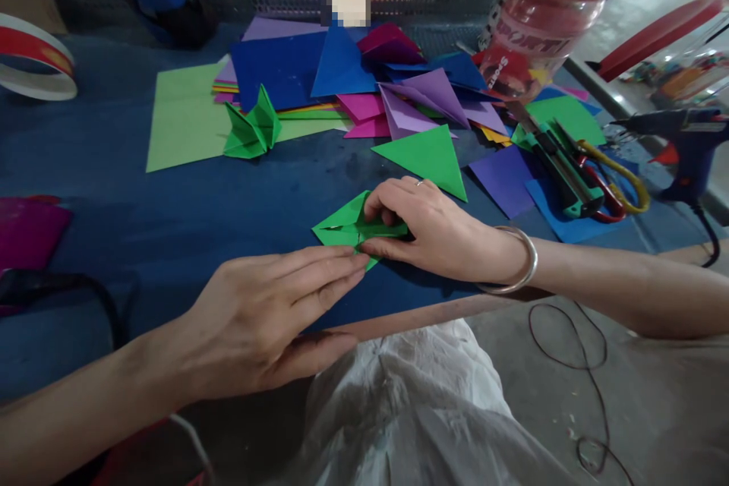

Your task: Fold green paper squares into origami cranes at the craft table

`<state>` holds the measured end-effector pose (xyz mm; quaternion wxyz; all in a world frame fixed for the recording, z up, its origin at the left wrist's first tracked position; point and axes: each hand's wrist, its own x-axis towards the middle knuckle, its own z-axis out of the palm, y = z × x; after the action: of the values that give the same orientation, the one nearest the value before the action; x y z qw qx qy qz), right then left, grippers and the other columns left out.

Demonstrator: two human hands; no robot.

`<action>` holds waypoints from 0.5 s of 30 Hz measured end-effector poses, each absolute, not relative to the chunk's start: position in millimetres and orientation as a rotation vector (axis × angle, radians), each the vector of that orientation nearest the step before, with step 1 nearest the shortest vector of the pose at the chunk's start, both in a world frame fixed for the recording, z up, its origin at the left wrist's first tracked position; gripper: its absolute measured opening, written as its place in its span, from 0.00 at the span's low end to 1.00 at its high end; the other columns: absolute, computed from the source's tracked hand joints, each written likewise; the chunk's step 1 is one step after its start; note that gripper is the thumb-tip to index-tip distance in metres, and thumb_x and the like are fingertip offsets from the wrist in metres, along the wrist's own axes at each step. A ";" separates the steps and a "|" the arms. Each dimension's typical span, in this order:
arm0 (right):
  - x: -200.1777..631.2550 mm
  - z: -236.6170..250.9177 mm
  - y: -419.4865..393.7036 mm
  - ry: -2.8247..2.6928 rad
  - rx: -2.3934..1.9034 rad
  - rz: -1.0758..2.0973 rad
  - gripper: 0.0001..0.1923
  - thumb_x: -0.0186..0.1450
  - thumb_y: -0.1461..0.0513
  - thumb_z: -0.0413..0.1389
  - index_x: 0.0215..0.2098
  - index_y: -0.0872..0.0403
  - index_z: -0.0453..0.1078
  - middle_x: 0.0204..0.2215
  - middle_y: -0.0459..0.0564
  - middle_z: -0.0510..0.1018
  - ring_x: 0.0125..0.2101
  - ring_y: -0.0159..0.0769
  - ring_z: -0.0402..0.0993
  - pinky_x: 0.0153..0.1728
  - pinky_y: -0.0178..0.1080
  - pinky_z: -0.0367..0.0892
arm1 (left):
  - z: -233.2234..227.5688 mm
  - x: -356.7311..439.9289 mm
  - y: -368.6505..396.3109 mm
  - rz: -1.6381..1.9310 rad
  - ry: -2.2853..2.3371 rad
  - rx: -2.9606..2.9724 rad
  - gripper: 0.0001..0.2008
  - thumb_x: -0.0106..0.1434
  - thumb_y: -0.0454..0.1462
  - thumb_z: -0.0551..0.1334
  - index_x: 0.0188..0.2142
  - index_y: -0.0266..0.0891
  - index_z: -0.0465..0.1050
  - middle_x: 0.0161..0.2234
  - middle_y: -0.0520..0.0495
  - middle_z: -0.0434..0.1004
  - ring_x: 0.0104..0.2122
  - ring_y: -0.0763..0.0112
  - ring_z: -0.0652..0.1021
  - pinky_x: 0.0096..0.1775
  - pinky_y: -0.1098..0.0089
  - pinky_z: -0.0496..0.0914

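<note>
Green paper, partly folded into a pointed shape, lies near the front edge of the blue desk. The right hand pinches a flap of it between thumb and curled fingers; the left hand lies flat, fingers straight, its fingertips pressing the fold's near corner. The step looks like creasing a flap, and the next move likely calls for a firm press along that crease. Counted: one finished green folded figure, one loose green triangle, one pair of scissors, one glue gun at the right edge.
</note>
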<state>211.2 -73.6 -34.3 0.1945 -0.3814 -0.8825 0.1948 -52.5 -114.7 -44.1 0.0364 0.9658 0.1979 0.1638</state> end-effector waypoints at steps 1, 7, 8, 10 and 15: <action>211.3 -34.3 -73.7 -2.474 -1.079 0.532 0.11 0.69 0.57 0.63 0.43 0.54 0.68 0.39 0.49 0.77 0.39 0.38 0.71 0.43 0.42 0.61 | -43.2 -52.3 -115.1 0.491 0.611 2.960 0.24 0.72 0.42 0.61 0.63 0.33 0.70 0.62 0.39 0.76 0.60 0.56 0.78 0.60 0.59 0.76; 213.8 -31.5 -74.2 -2.504 -1.115 0.509 0.12 0.70 0.57 0.63 0.44 0.54 0.67 0.41 0.50 0.78 0.41 0.39 0.72 0.43 0.42 0.58 | -42.5 -51.7 -115.7 0.511 0.619 2.950 0.24 0.71 0.39 0.61 0.64 0.34 0.68 0.63 0.43 0.75 0.62 0.57 0.76 0.62 0.61 0.75; 215.0 -30.9 -73.8 -2.511 -1.122 0.518 0.12 0.70 0.57 0.63 0.44 0.54 0.67 0.41 0.50 0.77 0.41 0.40 0.72 0.43 0.42 0.58 | -43.1 -52.0 -115.2 0.519 0.612 2.950 0.24 0.71 0.39 0.61 0.64 0.34 0.68 0.63 0.43 0.75 0.62 0.57 0.76 0.62 0.61 0.75; 218.1 -29.8 -72.6 -2.518 -1.132 0.546 0.13 0.69 0.57 0.64 0.45 0.54 0.67 0.42 0.51 0.77 0.43 0.41 0.71 0.43 0.43 0.58 | -44.4 -52.9 -114.2 0.526 0.609 2.944 0.25 0.70 0.39 0.61 0.65 0.36 0.67 0.63 0.43 0.75 0.62 0.57 0.76 0.61 0.61 0.75; 226.2 -28.6 -70.1 -2.499 -1.125 0.635 0.13 0.69 0.61 0.64 0.47 0.54 0.66 0.45 0.51 0.76 0.46 0.41 0.71 0.46 0.44 0.60 | -41.9 -56.4 -115.2 0.467 0.605 2.927 0.26 0.69 0.38 0.61 0.65 0.33 0.67 0.64 0.42 0.74 0.62 0.55 0.76 0.63 0.59 0.74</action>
<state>226.2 -70.1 -28.6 0.1636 -0.3944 -0.8764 0.2229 -56.4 -115.2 -41.9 0.0580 0.9659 0.1997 0.1540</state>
